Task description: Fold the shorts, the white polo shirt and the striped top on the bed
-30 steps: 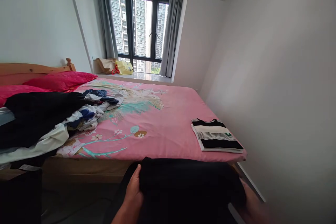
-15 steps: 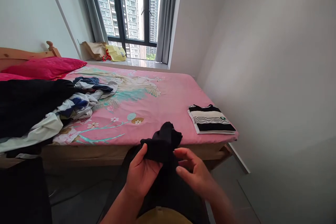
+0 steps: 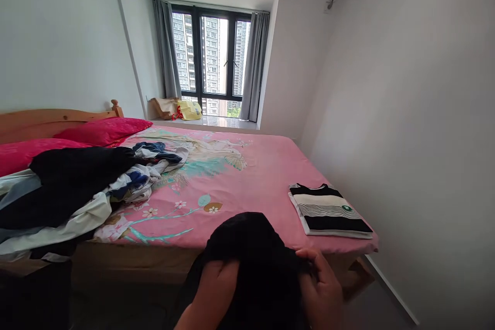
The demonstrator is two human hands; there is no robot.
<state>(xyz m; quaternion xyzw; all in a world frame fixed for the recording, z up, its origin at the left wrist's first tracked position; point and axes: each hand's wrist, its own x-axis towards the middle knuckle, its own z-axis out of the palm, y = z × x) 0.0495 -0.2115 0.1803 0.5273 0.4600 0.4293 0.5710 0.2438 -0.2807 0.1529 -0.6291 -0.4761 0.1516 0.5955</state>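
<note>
A black garment [image 3: 251,237] hangs bunched and spread between my two hands, in front of the bed's edge. Its exact kind does not show. My left hand [image 3: 216,286] reaches into the black cloth from below, and its fingers are hidden inside. On the other side, my right hand [image 3: 319,281] pinches the garment's right edge between thumb and fingers. Beyond it, on the bed's right corner, lies a folded striped shirt [image 3: 328,209] in black and cream, on top of something white.
A heap of loose clothes [image 3: 88,185], black, white and blue, covers the bed's left side. Red pillows [image 3: 104,131] lie by the wooden headboard [image 3: 58,121]. The pink bed sheet [image 3: 266,175] stretches toward the window sill, where paper and yellow bags [image 3: 189,110] stand.
The black garment has gone from a small bundle to a wider, opened shape. My left hand has slid into it, and my right hand has taken its edge. The view has tilted up.
</note>
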